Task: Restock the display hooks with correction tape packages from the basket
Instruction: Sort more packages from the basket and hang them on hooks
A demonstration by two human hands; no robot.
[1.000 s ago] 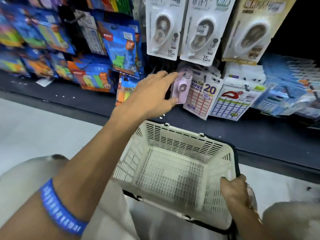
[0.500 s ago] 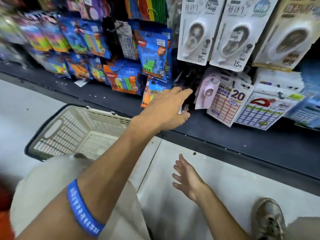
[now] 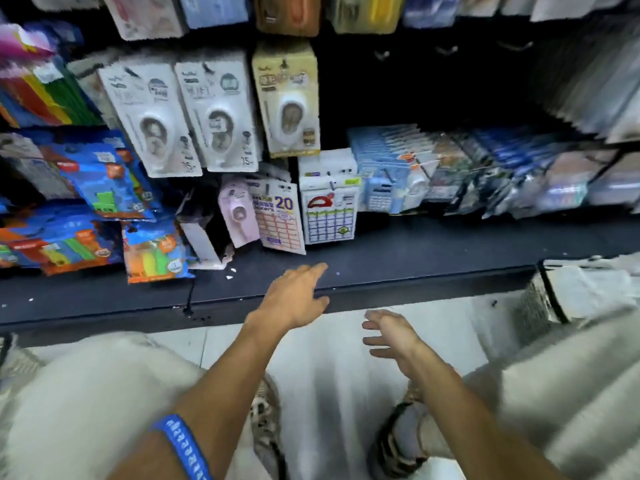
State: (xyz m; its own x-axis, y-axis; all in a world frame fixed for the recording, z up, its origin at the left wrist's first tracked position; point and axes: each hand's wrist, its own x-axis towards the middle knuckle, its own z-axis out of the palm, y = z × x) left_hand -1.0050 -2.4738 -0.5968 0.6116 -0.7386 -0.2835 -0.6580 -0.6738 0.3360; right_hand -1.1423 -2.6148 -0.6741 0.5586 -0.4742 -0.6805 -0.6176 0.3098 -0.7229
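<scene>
A: Hand status?

B: Left hand (image 3: pixel 294 299) is held over the front edge of the dark shelf (image 3: pixel 398 261), fingers straight, nothing gripped. Right hand (image 3: pixel 391 336) is seen just below that edge, over the floor (image 3: pixel 332 393), fingers spread and relaxed, nothing held.

A: Correction tape?

B: Pink correction tape package (image 3: pixel 238 211) is hung on the bottom row, directly above the shelf, beside the sticker card marked "20" (image 3: pixel 281 218). Three larger tape packs are hung one row higher: two white (image 3: pixel 152 123) (image 3: pixel 218 112) and one beige (image 3: pixel 287 98).

A: Basket?

B: A pale meshed item with a dark rim (image 3: pixel 568 292) is seen at the shelf's right end. Heavily blurred, so it cannot be confirmed as the basket.

A: Anything else?

B: A blue wristband (image 3: pixel 183 445) is worn on the left forearm.
</scene>
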